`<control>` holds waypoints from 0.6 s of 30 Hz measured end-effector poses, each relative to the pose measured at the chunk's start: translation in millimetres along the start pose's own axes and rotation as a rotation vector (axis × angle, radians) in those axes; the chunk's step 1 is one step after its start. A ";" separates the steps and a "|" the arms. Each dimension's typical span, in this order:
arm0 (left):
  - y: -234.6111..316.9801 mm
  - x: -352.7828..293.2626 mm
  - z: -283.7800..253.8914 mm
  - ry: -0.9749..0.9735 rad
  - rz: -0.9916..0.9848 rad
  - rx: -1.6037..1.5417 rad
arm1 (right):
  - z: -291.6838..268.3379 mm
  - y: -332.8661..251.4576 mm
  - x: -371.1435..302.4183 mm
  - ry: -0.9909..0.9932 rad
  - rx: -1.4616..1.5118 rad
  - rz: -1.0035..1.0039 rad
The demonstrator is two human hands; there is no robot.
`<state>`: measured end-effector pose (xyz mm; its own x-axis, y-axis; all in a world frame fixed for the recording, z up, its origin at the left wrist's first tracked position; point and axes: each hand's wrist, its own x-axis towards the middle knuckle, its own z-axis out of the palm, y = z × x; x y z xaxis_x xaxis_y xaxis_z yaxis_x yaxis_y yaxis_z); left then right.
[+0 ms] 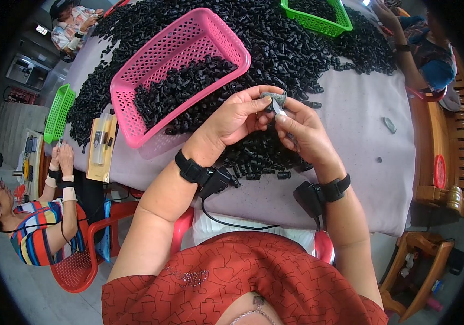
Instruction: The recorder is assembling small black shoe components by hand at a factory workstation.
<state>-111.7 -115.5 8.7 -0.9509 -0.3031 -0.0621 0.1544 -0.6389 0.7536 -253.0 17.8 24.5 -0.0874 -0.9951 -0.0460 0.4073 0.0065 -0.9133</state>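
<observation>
Over the near middle of the table, my two hands meet with their fingertips together. My left hand [234, 116] pinches a small black cylindrical part [268, 107], mostly hidden by the fingers. Grey-green wrapping [276, 98] shows at the fingertips, and I cannot tell which finger it covers. My right hand [305, 130] is closed on a small whitish tool [278, 108] with a narrow tip, held against the black part. Just below the hands lies a small heap of black parts [259, 157]. A black strapped device sits on each of my wrists.
A pink perforated basket [134, 132] partly filled with black parts stands to the left. A wide pile of black parts [280, 49] covers the far table. Green baskets [318, 24] [58, 114] stand at its edges. A tan board [95, 168] lies left. Other people sit around.
</observation>
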 end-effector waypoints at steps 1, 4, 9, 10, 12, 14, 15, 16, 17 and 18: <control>-0.4 0.2 -0.2 -0.002 -0.002 0.000 | -1.1 0.9 0.2 -0.003 0.002 -0.004; -0.9 -0.1 -0.5 0.026 -0.006 0.011 | -1.4 1.8 1.6 0.002 -0.002 -0.014; -0.3 -0.6 0.0 0.046 -0.014 0.002 | -2.3 3.7 1.8 0.045 -0.014 -0.022; -0.5 -0.4 0.1 0.067 -0.015 0.005 | -2.9 3.3 1.4 0.054 -0.028 -0.019; -1.7 0.6 -3.3 0.077 -0.012 0.016 | -3.5 3.4 1.3 0.062 -0.042 -0.015; -1.9 0.7 -4.4 0.086 -0.010 0.028 | -4.4 4.7 1.5 0.056 -0.048 -0.021; -1.4 0.3 -4.3 0.084 -0.013 0.015 | -4.6 4.6 1.5 0.057 -0.048 -0.021; -1.0 0.2 -3.7 0.083 -0.015 0.001 | -4.7 4.5 1.5 0.056 -0.056 -0.019; -0.4 0.1 -1.7 0.083 -0.016 0.001 | -4.4 4.3 1.6 0.053 -0.065 -0.018; 0.3 0.0 1.1 0.100 -0.013 0.009 | -3.9 4.1 1.4 0.053 -0.065 -0.018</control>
<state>-112.0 -114.9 9.7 -0.9213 -0.3643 -0.1362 0.1398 -0.6368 0.7582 -255.0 16.8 19.1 -0.1432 -0.9885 -0.0493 0.3458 -0.0033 -0.9383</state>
